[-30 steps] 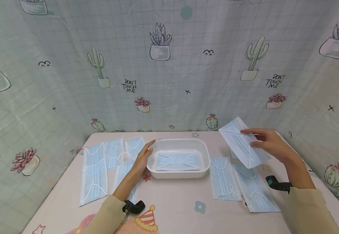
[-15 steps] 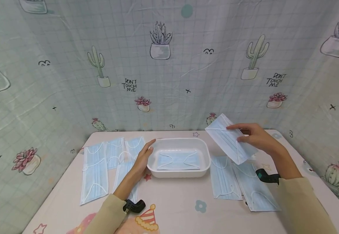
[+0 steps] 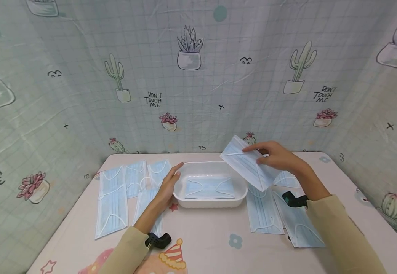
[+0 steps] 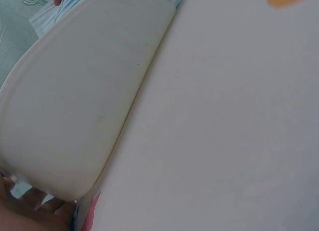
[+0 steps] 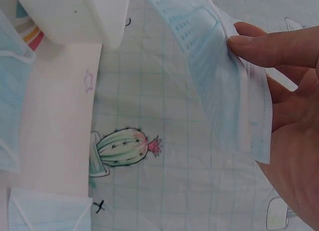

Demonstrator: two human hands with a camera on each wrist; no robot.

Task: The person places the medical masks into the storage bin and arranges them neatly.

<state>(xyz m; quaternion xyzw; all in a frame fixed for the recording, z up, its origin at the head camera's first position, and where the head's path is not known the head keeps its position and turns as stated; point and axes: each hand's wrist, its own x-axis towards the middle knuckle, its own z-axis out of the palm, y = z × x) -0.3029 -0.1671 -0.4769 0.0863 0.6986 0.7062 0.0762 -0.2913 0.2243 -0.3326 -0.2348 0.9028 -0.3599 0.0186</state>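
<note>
A white plastic tub (image 3: 212, 204) stands mid-table with a pale blue face mask (image 3: 209, 189) lying flat inside. At its left end my left hand (image 3: 165, 187) holds the rim and side; in the left wrist view its fingers (image 4: 50, 205) show behind the tub's corner. My right hand (image 3: 276, 156) pinches another face mask (image 3: 244, 164) between thumb and fingers, raised and tilted, overlapping the tub's right rim in the head view. The right wrist view shows the thumb (image 5: 269, 47) on one face of this mask (image 5: 214, 86), near its white edge.
Several face masks (image 3: 112, 201) lie on the left of the table, partly behind the left forearm. More masks (image 3: 264, 213) lie to the right of the tub, one farther back (image 3: 286, 179). A cactus-print curtain (image 3: 198, 95) surrounds the table (image 3: 205, 243) at the back and sides.
My right hand has carried its mask leftward, from above the right-hand masks to the tub's right rim, uncovering a mask at the back right. The left hand and tub have stayed put.
</note>
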